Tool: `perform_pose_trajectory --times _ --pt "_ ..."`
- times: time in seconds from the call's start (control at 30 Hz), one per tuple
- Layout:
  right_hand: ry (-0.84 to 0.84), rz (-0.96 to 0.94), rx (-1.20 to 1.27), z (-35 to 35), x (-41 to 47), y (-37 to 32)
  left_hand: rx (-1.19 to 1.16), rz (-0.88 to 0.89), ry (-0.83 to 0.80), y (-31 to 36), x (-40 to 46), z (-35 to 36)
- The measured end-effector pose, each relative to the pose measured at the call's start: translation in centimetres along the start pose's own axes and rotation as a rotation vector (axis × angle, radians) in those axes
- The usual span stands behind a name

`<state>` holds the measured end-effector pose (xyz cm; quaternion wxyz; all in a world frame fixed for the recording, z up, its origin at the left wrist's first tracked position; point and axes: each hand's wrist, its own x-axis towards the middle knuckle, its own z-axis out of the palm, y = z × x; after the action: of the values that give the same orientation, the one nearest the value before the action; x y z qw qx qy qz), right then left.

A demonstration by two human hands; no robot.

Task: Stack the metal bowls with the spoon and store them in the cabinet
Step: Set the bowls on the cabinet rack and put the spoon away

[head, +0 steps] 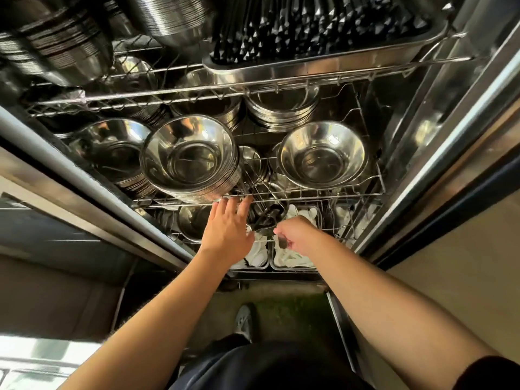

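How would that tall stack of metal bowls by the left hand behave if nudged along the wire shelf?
The stack of metal bowls is probably heavy: many nested rims show down its side. It already leans toward the wire shelf edge, so it may tip. Polished steel on thin wires likely slides easily near the left hand.

Dim, glare on steel, edges warped, blurred.

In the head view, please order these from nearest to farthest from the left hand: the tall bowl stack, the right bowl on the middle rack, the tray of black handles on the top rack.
From the left hand:
1. Tall bowl stack, just above the fingertips.
2. Right bowl, up and to the right.
3. Tray of black handles, on the top rack, farthest.
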<state>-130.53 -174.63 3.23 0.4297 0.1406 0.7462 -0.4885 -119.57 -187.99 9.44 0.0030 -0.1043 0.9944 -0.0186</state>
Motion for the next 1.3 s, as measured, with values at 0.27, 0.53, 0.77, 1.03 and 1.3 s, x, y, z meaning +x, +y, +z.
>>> perform_pose_trajectory --times 0.27,0.53,0.77,1.03,1.3 --pt "0.093 0.044 -0.110 2.0 2.8 -0.7 0.008 0.026 0.014 -0.3 -0.3 0.1" --pt "0.076 0.153 -0.027 2.6 4.3 -1.2 0.009 0.026 0.003 -0.4 -0.2 0.3" --pt "-0.023 -0.027 0.003 0.9 3.0 -0.8 0.040 0.014 -0.001 -0.2 -0.3 0.3" --pt "-0.045 -0.107 0.013 -0.8 -1.4 -1.0 0.049 0.007 -0.021 0.1 -0.2 -0.1" --pt "0.079 -0.596 -0.481 -5.8 -7.5 -0.7 -0.054 -0.035 -0.122 0.2 0.7 -2.8"
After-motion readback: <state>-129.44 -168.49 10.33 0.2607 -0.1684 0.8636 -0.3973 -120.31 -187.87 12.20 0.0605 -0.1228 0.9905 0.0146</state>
